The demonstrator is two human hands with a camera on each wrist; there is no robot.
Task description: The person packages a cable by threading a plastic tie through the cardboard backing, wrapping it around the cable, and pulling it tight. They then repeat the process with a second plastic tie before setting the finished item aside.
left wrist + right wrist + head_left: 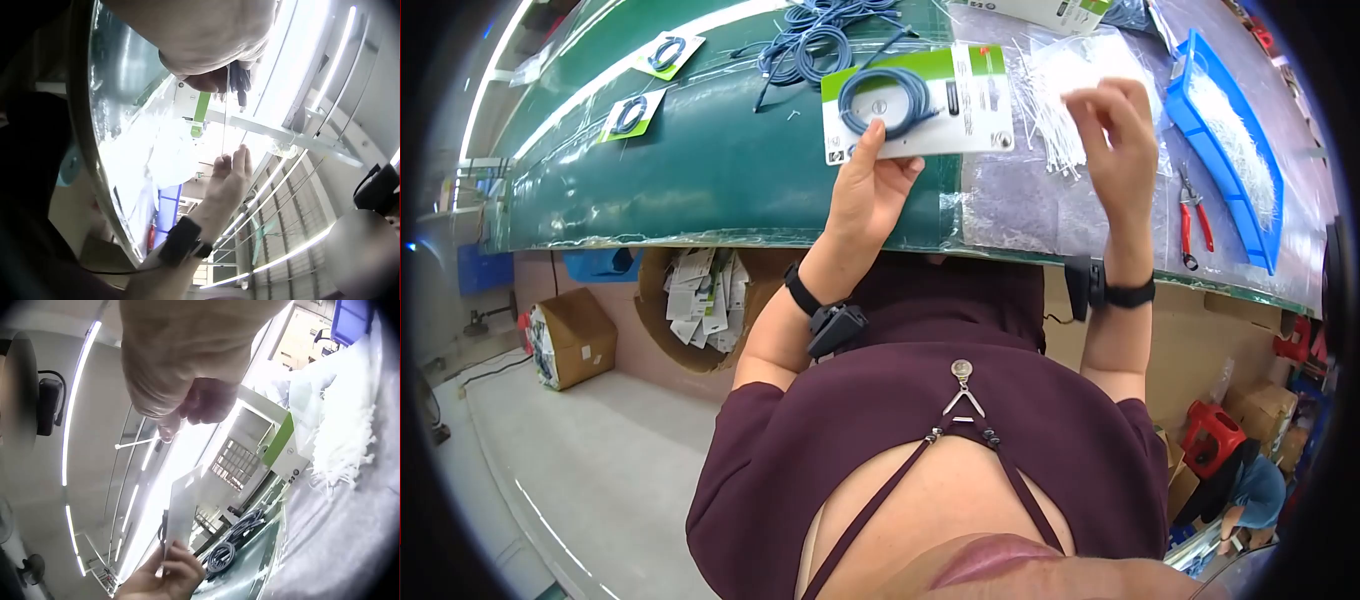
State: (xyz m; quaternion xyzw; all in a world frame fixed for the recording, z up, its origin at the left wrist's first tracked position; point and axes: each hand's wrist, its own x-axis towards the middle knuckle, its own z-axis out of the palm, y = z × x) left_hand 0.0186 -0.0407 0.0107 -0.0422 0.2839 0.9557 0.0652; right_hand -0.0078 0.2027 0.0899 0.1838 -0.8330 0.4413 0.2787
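Over the near side of the green table (730, 200), my left hand (870, 195) is gripping a printed card (975, 125) at its lower edge, and a coiled blue cable (921, 100) is lying against its front. To the right, my right hand (1122, 145) is pinching what seems to be a thin white tie (134, 444), though glare is hiding its full length. Because I am holding the card from one edge only, it could be tilting or bending under a hard push, letting the coil slide. Being so slim, the tie could be slipping from my fingertips into the loose ties (1052, 125) lying between card and right hand.
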